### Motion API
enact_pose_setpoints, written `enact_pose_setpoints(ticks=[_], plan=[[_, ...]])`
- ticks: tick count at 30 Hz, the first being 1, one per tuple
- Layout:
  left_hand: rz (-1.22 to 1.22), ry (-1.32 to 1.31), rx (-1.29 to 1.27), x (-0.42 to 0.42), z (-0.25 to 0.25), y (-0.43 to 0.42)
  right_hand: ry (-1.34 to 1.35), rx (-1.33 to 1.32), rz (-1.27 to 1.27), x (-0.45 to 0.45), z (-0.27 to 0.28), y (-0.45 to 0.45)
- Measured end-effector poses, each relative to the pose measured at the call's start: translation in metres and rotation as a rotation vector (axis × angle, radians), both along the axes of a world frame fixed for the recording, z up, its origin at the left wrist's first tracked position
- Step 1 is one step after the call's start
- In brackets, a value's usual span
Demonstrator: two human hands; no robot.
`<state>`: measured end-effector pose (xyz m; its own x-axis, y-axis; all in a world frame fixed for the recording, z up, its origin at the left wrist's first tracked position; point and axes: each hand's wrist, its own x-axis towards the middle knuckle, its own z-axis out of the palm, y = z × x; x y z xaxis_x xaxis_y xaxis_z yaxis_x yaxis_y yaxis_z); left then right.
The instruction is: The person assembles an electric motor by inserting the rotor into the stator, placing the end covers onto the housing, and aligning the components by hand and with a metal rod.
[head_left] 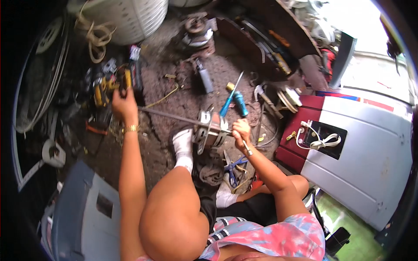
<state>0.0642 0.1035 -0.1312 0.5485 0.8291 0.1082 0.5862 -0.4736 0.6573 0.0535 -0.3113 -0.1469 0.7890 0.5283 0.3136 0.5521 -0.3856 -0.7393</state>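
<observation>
My left hand (124, 105) stretches to the upper left with its fingers somewhat apart, at the near end of a yellow-handled tool (128, 78). Whether the fingertips touch it is hard to make out. My right hand (241, 132) is closed around a metal rod (247, 148), whose socket-like end sticks out below the fist. Right beside that hand is a bracketed metal motor-like part (212, 130) in front of my feet. A long thin shaft (170, 115) runs from this part toward my left hand. Beyond my right hand lie a blue-handled screwdriver (227, 105) and a teal-handled tool (240, 104).
Blue-handled scissors (235, 168) lie near my foot. A hammer (269, 102) rests at right, beside a grey-and-maroon appliance casing (361, 152). Yellow-and-black power tools (101, 92) crowd the left. A white ribbed tub (126, 19) and a curved metal sheet (239, 41) stand behind.
</observation>
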Motion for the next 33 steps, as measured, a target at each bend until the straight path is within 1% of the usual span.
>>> enact_pose_setpoints(ticks=[2, 3, 4, 5, 6, 8, 9, 10, 12, 13, 15, 16, 17, 18, 20, 21, 23, 24, 25, 26, 27, 28, 30, 32, 33], plan=[[0.092, 0.017, 0.073, -0.005, -0.014, 0.005, 0.102, -0.038, -0.045, -0.003, 0.000, -0.002], [0.072, 0.083, -0.031, -0.009, -0.006, 0.005, 0.116, -0.045, -0.058, -0.007, 0.000, -0.003], [0.039, -0.060, -0.032, -0.014, -0.019, 0.012, 0.139, -0.083, -0.047, -0.011, -0.002, -0.004], [0.035, -0.105, -0.044, -0.018, -0.025, 0.015, 0.180, -0.088, -0.045, -0.015, 0.005, -0.001], [0.034, -0.134, -0.026, -0.020, -0.025, 0.015, 0.229, -0.094, -0.047, -0.021, 0.012, 0.002], [-0.015, -0.214, -0.024, -0.022, -0.030, 0.020, 0.478, -0.126, -0.044, -0.027, 0.015, -0.001], [-0.015, -0.253, -0.037, -0.024, -0.034, 0.021, 0.509, -0.131, -0.076, -0.026, 0.020, 0.001], [0.005, -0.216, -0.054, -0.029, -0.038, 0.020, 0.541, -0.126, -0.083, -0.022, 0.022, 0.002], [0.038, -0.162, -0.067, -0.033, -0.039, 0.025, 0.507, -0.068, -0.152, -0.018, 0.022, 0.012], [0.023, -0.087, -0.058, -0.035, -0.042, 0.032, 0.445, -0.025, -0.252, -0.018, 0.025, 0.020], [-0.057, -0.064, -0.339, -0.035, -0.056, 0.057, 0.317, 0.050, -0.447, -0.025, 0.026, 0.034], [-0.106, -0.051, -0.485, -0.032, -0.059, 0.066, 0.284, 0.116, -0.503, -0.027, 0.020, 0.038], [-0.105, 0.049, -0.557, -0.032, -0.062, 0.073, 0.265, 0.136, -0.533, -0.026, 0.014, 0.039], [-0.052, 0.060, -0.412, -0.030, -0.056, 0.066, 0.251, 0.157, -0.564, -0.027, 0.011, 0.039], [0.044, 0.100, -0.116, -0.031, -0.029, 0.034, 0.319, 0.093, -0.558, -0.026, -0.003, 0.029], [0.079, 0.143, -0.219, -0.028, -0.005, 0.022, 0.239, 0.068, -0.507, -0.022, 0.001, 0.029], [0.122, 0.140, -0.139, -0.022, -0.005, 0.018, 0.397, 0.023, -0.415, -0.018, -0.002, 0.017], [0.146, 0.154, -0.097, -0.026, -0.008, 0.017, -0.069, -0.060, -0.404, -0.019, -0.026, 0.016], [0.163, 0.130, -0.123, -0.029, -0.009, 0.016, -0.263, -0.074, -0.434, -0.018, -0.029, 0.019], [0.180, 0.105, -0.145, -0.032, -0.012, 0.018, 0.369, 0.027, -0.373, -0.015, 0.000, 0.019], [0.201, 0.048, -0.157, -0.037, -0.021, 0.022, 0.401, 0.019, -0.380, -0.014, -0.003, 0.019], [0.235, 0.030, -0.067, -0.038, -0.022, 0.019, 0.433, 0.007, -0.398, -0.018, -0.004, 0.019], [0.229, 0.028, -0.131, -0.040, -0.013, 0.017, 0.586, -0.002, -0.404, -0.020, -0.002, 0.016], [0.209, -0.012, -0.111, -0.043, -0.011, 0.016, 0.686, 0.043, -0.355, -0.022, 0.010, 0.017], [0.199, -0.038, -0.104, -0.043, -0.012, 0.015, 0.730, 0.059, -0.384, -0.023, 0.013, 0.018]])
